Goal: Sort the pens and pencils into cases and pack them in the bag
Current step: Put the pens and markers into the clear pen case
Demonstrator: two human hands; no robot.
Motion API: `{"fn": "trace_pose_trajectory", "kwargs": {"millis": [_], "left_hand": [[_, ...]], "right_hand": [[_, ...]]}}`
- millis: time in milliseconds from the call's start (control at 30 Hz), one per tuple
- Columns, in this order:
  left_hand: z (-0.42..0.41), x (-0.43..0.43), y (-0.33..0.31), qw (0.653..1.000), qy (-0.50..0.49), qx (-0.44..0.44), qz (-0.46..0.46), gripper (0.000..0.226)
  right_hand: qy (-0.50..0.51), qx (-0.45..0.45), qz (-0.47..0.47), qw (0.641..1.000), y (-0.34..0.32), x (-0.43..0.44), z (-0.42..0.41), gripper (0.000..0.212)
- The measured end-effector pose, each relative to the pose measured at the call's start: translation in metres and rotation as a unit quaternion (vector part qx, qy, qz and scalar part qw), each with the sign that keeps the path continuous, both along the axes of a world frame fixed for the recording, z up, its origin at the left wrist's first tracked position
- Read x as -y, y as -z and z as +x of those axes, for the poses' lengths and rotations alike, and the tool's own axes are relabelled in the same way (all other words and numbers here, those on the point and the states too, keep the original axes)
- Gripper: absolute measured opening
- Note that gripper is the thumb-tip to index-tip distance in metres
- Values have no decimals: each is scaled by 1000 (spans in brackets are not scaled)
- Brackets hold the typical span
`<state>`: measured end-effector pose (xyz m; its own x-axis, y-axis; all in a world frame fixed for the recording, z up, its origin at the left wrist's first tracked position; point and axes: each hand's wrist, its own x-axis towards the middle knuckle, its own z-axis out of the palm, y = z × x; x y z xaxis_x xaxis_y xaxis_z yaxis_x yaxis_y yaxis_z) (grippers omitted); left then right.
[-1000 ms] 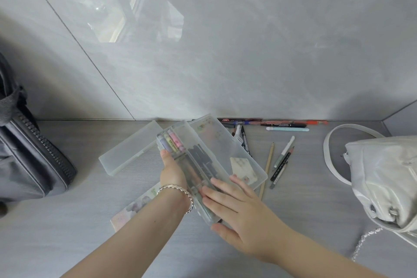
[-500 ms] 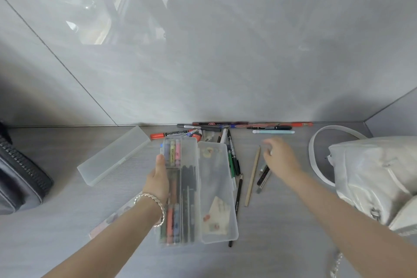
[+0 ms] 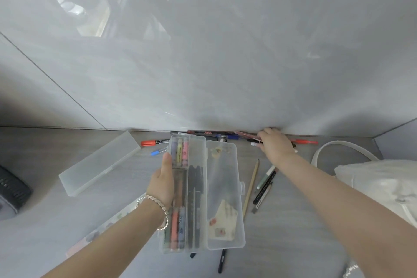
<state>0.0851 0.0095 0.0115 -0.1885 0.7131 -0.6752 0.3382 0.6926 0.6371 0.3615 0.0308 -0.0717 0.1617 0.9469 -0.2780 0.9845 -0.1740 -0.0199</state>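
Observation:
An open clear pencil case (image 3: 223,189) lies on the grey table, its left half filled with markers and pens (image 3: 180,187). My left hand (image 3: 163,180) grips the case's left edge, thumb on the rim. My right hand (image 3: 276,144) is stretched to the back wall, fingers curled over a black pen with a white tip (image 3: 254,143) in the row of pens (image 3: 216,136) there. A wooden pencil (image 3: 251,187) and a few pens (image 3: 266,185) lie right of the case. A white bag (image 3: 379,187) sits at the right.
A closed frosted case (image 3: 99,162) lies at the left, with a red marker (image 3: 154,142) and a blue-capped pen (image 3: 158,152) beside it. A dark bag (image 3: 11,189) is at the far left edge. A patterned flat pouch (image 3: 101,230) lies under my left arm. Two dark pens (image 3: 222,262) poke out below the open case.
The case was opened and laid flat. My right hand left the case, passed over the pens beside it and reached the row at the wall. My left hand stays on the case.

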Motion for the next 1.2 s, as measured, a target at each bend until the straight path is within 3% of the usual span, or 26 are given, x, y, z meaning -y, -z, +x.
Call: {"fn": "trace_pose_trajectory", "kwargs": {"millis": [167, 267, 367, 433, 500, 600, 700, 767, 867, 1000, 1067, 1133, 1200], "left_hand": [[-3, 5, 5, 1000, 17, -15, -5, 67], [-7, 7, 5, 1000, 19, -12, -10, 65], [-14, 9, 6, 1000, 3, -6, -31, 70], [-19, 11, 6, 999, -13, 9, -52, 77], [-23, 12, 6, 998, -32, 20, -57, 78], [-24, 16, 4, 998, -44, 19, -49, 74], [-21, 22, -4, 996, -58, 25, -61, 78], [-19, 24, -9, 996, -56, 28, -63, 81], [-19, 27, -13, 998, -44, 16, -43, 76], [-21, 34, -18, 1000, -15, 5, -16, 75], [-21, 37, -19, 1000, -10, -1, -11, 73], [-20, 39, -19, 1000, -7, 0, -14, 72], [-18, 42, -18, 1000, -5, 10, -28, 75]], "right_hand": [[27, -87, -24, 996, 2, 9, 5, 36], [33, -134, 36, 990, -9, 13, 11, 27], [-14, -110, 137, 984, -30, 22, 0, 11], [-25, -102, 234, 967, -53, 34, -23, 10], [-9, -165, 317, 934, -80, 50, -49, 27], [17, -343, 347, 873, -111, 76, -86, 24], [-90, -390, 316, 860, -112, 101, -120, 23], [-173, -371, 238, 881, -101, 111, -138, 22], [-155, -379, 114, 905, -97, 121, -153, 20], [-165, -366, 93, 911, -98, 124, -161, 19], [-163, -313, 104, 930, -98, 123, -160, 14], [-220, -222, 160, 936, -92, 121, -160, 24], [-272, -201, 183, 923, -87, 118, -159, 34]]}}
